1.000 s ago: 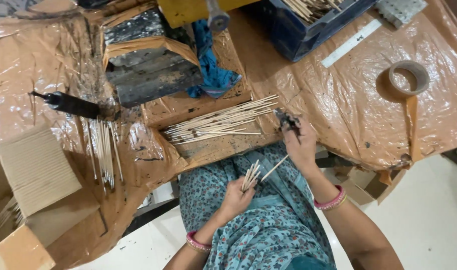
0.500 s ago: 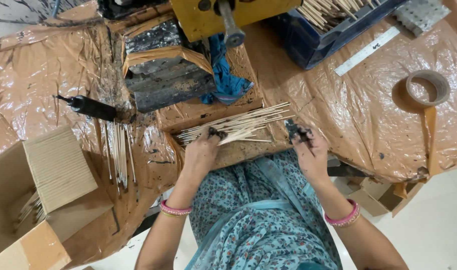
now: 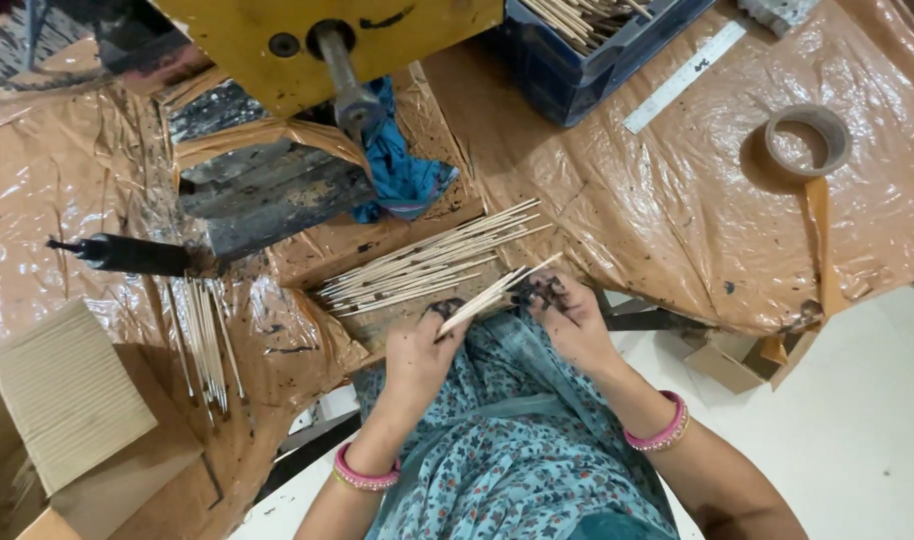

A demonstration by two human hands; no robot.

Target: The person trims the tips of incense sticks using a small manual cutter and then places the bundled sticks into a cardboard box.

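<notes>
My left hand [image 3: 420, 352] grips a small bundle of thin bamboo sticks [image 3: 497, 292] that angles up to the right. My right hand [image 3: 562, 318], its fingertips blackened, touches the same bundle near its upper part. Just beyond both hands a loose pile of bare sticks [image 3: 427, 262] lies fanned on a brown plastic-covered board. A yellow machine [image 3: 307, 40] with a grey metal spout [image 3: 345, 85] stands over that board. Pink bangles circle both wrists.
A blue cloth [image 3: 407, 175] hangs under the spout. More sticks [image 3: 205, 335] lie at the left near a black tool [image 3: 127, 255]. A blue crate of sticks [image 3: 587, 45], a ruler [image 3: 682, 78], a tape roll [image 3: 807, 138] and cardboard boxes [image 3: 72, 400] surround the table.
My left hand went from my lap up to the stick pile, took a small bundle and drew it back. The right hand stayed near the pile's right end and now meets the bundle.
</notes>
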